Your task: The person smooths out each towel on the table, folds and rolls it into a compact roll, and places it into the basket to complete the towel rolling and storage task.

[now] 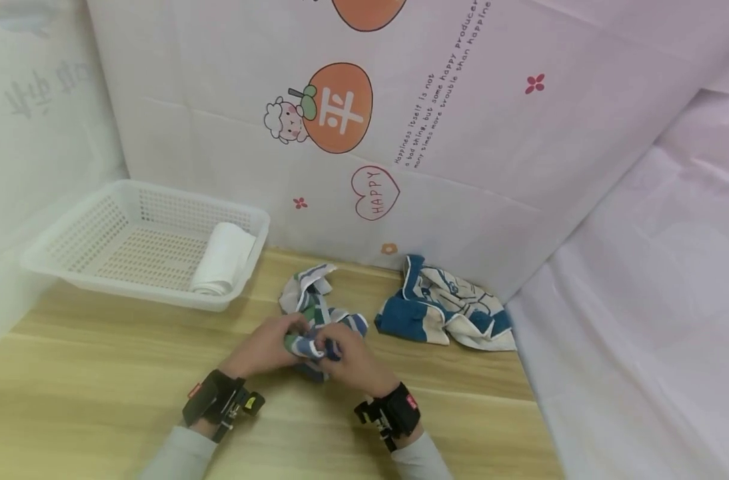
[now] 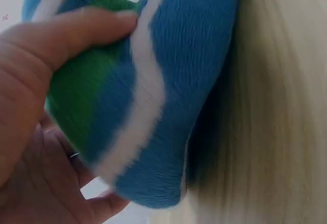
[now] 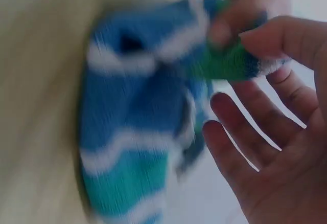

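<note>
A crumpled striped towel [image 1: 322, 313] in blue, green and white lies partly on the wooden table, its near part raised between both hands. My left hand [image 1: 267, 347] grips a fold of it; in the left wrist view the thumb [image 2: 76, 32] presses over the green and blue stripes. Close beside it, my right hand [image 1: 357, 360] pinches the towel's edge between thumb and forefinger. The right wrist view, somewhat blurred, shows its other fingers [image 3: 245, 137] spread away from the hanging cloth [image 3: 133, 101].
A white plastic basket [image 1: 142, 290] stands at the back left, with a rolled white towel [image 1: 223, 257] inside its right end. To the right lies a crumpled blue and cream towel [image 1: 454, 310]. Printed white sheeting [image 1: 232, 153] walls the table's back and sides.
</note>
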{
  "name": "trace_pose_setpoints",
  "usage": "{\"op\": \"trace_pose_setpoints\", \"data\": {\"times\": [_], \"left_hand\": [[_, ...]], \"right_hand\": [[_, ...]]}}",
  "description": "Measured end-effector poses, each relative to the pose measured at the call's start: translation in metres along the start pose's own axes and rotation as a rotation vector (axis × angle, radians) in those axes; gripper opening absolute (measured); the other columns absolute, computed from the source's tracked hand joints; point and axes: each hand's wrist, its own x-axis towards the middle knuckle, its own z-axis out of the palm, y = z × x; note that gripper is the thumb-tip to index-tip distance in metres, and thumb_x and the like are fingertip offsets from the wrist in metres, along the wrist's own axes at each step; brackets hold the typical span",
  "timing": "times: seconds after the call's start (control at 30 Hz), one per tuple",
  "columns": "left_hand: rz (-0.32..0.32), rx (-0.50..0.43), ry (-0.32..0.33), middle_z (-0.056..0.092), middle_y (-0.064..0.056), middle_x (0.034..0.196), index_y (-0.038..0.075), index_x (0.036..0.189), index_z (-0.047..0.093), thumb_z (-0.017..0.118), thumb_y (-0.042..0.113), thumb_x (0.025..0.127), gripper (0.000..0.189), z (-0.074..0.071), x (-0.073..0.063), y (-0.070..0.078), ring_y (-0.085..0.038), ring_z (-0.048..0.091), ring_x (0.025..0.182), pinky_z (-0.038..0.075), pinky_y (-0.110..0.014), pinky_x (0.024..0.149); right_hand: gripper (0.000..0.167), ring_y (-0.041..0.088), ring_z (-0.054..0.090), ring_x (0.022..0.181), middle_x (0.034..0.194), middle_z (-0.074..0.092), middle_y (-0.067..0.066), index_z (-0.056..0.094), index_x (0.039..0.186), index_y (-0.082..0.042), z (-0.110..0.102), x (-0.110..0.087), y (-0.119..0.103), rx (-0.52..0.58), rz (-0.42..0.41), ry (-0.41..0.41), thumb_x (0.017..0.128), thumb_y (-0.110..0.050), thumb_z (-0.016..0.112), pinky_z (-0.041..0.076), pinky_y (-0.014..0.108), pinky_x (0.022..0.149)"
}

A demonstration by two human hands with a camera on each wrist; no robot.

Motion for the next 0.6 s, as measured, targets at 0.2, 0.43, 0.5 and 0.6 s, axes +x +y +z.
{"op": "trace_pose_setpoints", "data": {"times": [0.2,0.43,0.5,0.6], "left_hand": [[0.07,0.155,-0.03,0.072,0.003,0.106,0.017,0.108,0.072,0.088,0.028,0.076,0.038,0.004,0.009,0.009,-0.019,0.063,0.102,0.048,-0.043,0.1],[0.192,0.308,-0.036,0.073,0.001,0.099,0.014,0.099,0.076,0.083,0.012,0.079,0.021,0.018,0.026,0.027,-0.023,0.062,0.101,0.031,-0.064,0.112],[0.221,0.337,-0.045,0.073,0.003,0.093,0.015,0.095,0.076,0.08,0.01,0.081,0.015,0.026,0.03,0.029,-0.019,0.065,0.093,0.04,-0.057,0.107],[0.257,0.378,-0.051,0.074,0.005,0.088,0.017,0.09,0.075,0.078,0.009,0.083,0.011,0.037,0.033,0.032,-0.014,0.067,0.084,0.05,-0.05,0.095]], "right_hand": [[0.026,0.011,0.057,0.085,0.087,0.059,0.0,0.055,0.088,-0.013,-0.042,-0.028,0.018,0.028,0.122,0.125,0.079,0.011,0.058,0.054,0.029,0.079],[0.031,0.015,0.051,0.075,0.081,0.056,0.004,0.056,0.081,-0.009,-0.08,-0.082,0.047,-0.179,0.351,0.287,0.075,0.02,0.048,0.045,0.029,0.068],[0.034,0.019,0.054,0.079,0.085,0.059,0.005,0.061,0.084,-0.008,-0.087,-0.095,0.05,-0.281,0.433,0.292,0.081,0.021,0.044,0.046,0.034,0.071],[0.027,0.025,0.062,0.095,0.101,0.065,0.009,0.068,0.099,-0.005,-0.087,-0.1,0.041,-0.286,0.496,0.266,0.098,0.011,0.045,0.052,0.044,0.083]]}}
